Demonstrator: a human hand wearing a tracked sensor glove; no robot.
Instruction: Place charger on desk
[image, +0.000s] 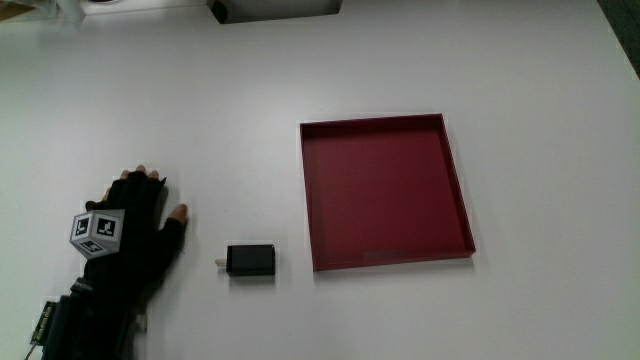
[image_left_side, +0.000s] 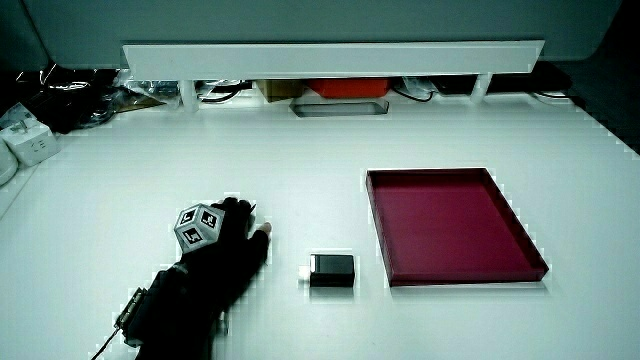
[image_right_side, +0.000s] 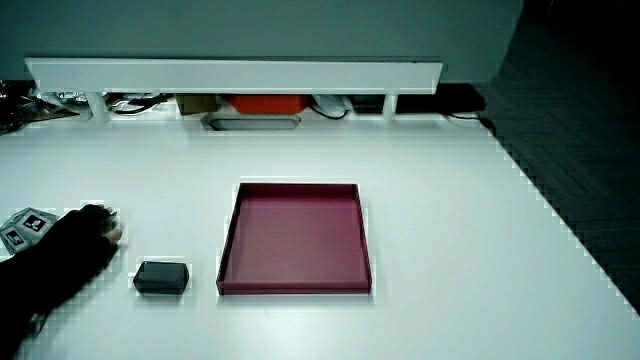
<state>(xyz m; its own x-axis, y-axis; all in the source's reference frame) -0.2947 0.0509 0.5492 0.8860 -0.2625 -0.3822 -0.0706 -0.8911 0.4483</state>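
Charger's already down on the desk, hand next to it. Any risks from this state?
1. The gloved hand rests on the white desk beside the small black rectangular charger, holding nothing; a careless withdrawal might brush and shift it.
2. The charger lies between the hand and the shallow dark red square tray, close to the tray's corner without touching it; a nudge could push it against the wall.
3. Its metal prongs point toward the hand, so the glove could perhaps catch on them.

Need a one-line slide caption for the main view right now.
Black charger lies on the white desk between the gloved hand, resting flat, and an empty red tray.
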